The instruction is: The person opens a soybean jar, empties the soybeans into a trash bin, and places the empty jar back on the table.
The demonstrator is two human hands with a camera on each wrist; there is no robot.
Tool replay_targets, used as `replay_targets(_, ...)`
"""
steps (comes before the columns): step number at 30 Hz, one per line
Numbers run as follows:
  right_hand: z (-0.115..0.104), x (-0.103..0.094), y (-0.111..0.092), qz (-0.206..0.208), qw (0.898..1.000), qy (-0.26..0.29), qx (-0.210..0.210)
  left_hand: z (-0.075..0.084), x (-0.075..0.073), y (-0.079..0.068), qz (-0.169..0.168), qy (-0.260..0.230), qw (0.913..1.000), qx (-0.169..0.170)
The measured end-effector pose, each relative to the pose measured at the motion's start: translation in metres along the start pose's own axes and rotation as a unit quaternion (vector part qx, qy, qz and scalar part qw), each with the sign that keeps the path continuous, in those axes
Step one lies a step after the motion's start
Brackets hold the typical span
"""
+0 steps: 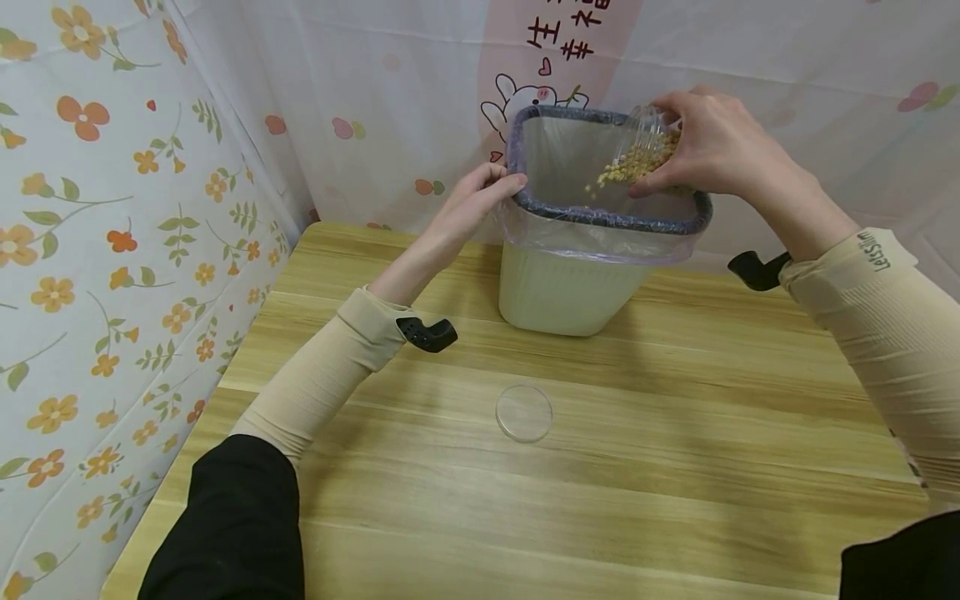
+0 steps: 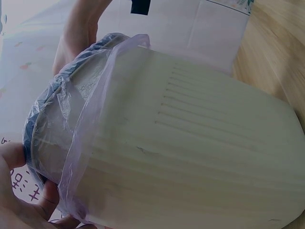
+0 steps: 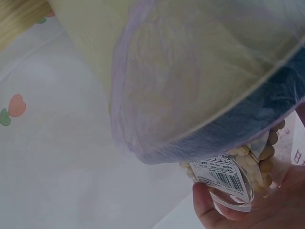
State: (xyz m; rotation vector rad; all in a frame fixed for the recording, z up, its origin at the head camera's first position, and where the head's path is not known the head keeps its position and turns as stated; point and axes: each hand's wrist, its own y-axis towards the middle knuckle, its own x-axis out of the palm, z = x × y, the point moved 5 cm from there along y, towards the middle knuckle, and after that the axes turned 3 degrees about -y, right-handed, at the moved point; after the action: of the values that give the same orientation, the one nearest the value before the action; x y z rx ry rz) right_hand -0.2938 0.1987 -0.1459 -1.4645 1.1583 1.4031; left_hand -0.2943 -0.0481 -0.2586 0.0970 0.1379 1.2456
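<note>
A pale green trash bin (image 1: 566, 292) with a dark rim stands on the table, lined with a thin purple plastic bag (image 1: 600, 237) folded over its edge. My left hand (image 1: 480, 196) grips the rim at its left side, thumb on top. Over the bin's opening, my right hand (image 1: 723, 146) holds a clear plastic jar (image 1: 641, 129) tipped on its side, mouth toward the left. Yellowish beans (image 1: 633, 167) spill from the mouth, a few in mid-air. In the right wrist view a white barcode label (image 3: 221, 174) shows on the jar, partly behind the bin's rim.
A clear round lid (image 1: 524, 413) lies on the wooden table (image 1: 600, 508) in front of the bin. Behind the bin hangs a white printed curtain (image 1: 360, 75); another with orange flowers (image 1: 97, 275) runs along the left side.
</note>
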Motion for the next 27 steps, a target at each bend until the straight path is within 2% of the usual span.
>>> replay_targets(27,-0.0046,-0.0003,0.0016,0.004,0.998,-0.061,-0.02,0.0005,0.0,-0.0012,0.002,0.007,1.0,0.003)
